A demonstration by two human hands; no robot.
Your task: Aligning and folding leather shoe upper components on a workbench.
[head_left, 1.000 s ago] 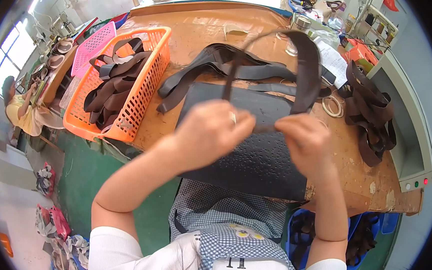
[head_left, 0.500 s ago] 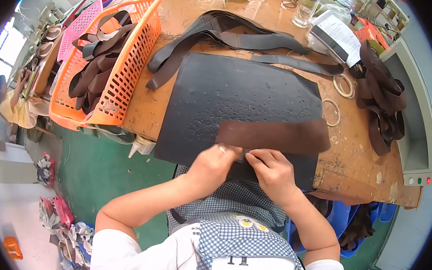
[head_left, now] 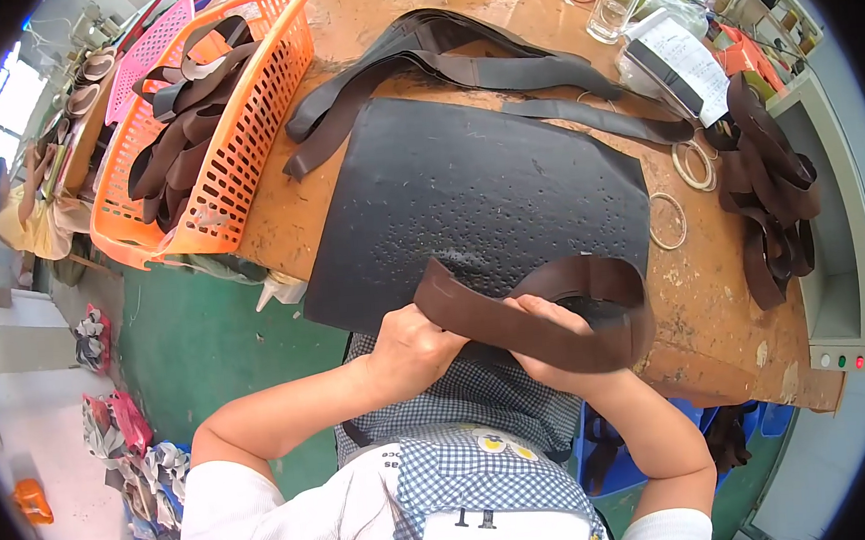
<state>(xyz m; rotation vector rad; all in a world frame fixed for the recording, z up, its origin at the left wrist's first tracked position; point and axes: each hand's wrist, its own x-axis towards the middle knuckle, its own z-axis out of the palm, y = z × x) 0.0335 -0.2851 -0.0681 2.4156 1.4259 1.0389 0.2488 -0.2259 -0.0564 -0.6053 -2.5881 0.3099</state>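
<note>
A broad brown strip [head_left: 517,326], leather-like, bends in a loop above the near part of a black pitted mat [head_left: 486,176]. My left hand [head_left: 410,350] is closed at the strip's left part, its fingertips tucked behind or under the lower edge. Inside the loop, my right hand [head_left: 554,314] has its fingers curled on the strip, which passes in front of the palm and hides part of it. The loop's right side curves round beyond my right hand, above the mat's near right corner.
An orange basket [head_left: 242,123] of brown strips stands at the left. Long dark strips [head_left: 448,63] lie behind the mat. At the right are a brown strip pile [head_left: 773,186], pale rings [head_left: 667,221], a glass jar [head_left: 618,1] and a grey machine frame [head_left: 842,241].
The brown strip lay nearly flat on the mat; now it is lifted and bent into a loop. My left hand has moved slightly left and down, and my right hand is now within the loop.
</note>
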